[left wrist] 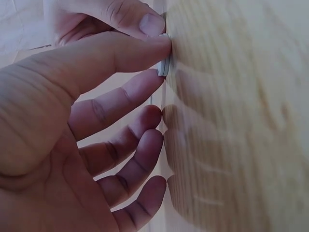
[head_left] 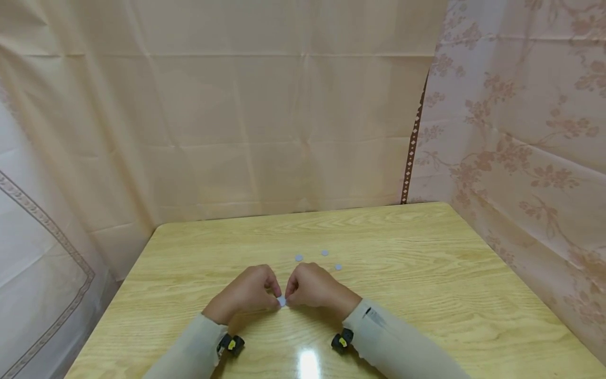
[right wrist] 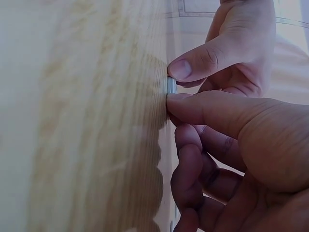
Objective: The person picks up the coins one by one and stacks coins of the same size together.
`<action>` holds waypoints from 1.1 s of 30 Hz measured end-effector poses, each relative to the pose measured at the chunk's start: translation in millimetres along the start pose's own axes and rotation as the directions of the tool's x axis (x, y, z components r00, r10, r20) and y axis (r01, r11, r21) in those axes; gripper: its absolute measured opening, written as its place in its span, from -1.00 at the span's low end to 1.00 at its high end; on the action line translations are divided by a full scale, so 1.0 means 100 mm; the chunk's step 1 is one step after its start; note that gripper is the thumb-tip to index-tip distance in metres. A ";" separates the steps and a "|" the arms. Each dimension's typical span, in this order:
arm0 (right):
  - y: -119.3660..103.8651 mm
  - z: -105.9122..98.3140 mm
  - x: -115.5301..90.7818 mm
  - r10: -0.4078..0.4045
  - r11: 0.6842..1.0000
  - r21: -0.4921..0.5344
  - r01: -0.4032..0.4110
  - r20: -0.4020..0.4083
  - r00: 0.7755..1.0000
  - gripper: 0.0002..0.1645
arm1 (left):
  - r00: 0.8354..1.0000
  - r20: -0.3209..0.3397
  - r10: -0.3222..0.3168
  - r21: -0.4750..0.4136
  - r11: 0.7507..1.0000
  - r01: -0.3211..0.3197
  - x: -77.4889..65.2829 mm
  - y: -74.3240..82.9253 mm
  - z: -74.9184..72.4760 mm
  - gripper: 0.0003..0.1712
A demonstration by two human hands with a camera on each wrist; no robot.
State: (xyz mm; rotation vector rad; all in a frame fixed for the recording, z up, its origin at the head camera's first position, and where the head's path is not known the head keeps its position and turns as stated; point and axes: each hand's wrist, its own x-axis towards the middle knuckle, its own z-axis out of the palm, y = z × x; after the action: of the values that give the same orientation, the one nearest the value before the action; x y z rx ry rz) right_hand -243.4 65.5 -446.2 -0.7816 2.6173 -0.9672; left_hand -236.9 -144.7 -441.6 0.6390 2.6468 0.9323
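Note:
Between my two hands, low over the near middle of the table, is a small pale coin-like disc (head_left: pixel 281 301). In the left wrist view its edge (left wrist: pixel 163 67) looks layered, like thin discs stacked together. My left hand (head_left: pixel 251 289) pinches it between thumb and index finger, the other fingers loosely bent with tips at the tabletop. From the other side my right hand (head_left: pixel 314 287) grips its edge with thumb and index fingertip; the remaining fingers curl beneath. In the right wrist view only a sliver of the disc (right wrist: pixel 171 85) shows between the two thumbs; fingertips cover the rest.
Beyond the right hand, three similar pale discs (head_left: pixel 324 253) lie apart, flat on the wood-grain table (head_left: pixel 426 295). A beige curtain (head_left: pixel 284 105) hangs behind the table's far edge, and a floral curtain (head_left: pixel 535 158) stands along the right.

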 end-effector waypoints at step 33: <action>0.17 -0.30 0.01 0.025 0.995 0.094 -0.019 -0.065 0.998 -0.94 | 1.000 0.022 -0.018 -0.017 1.000 0.019 -0.02 -0.03 0.00 -0.81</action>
State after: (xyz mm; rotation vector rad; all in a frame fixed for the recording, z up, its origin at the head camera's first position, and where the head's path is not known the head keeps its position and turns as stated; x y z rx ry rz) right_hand -263.2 91.2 -434.9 -0.7089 2.6085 -1.1179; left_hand -236.0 -148.1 -443.4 0.6160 2.6185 0.9369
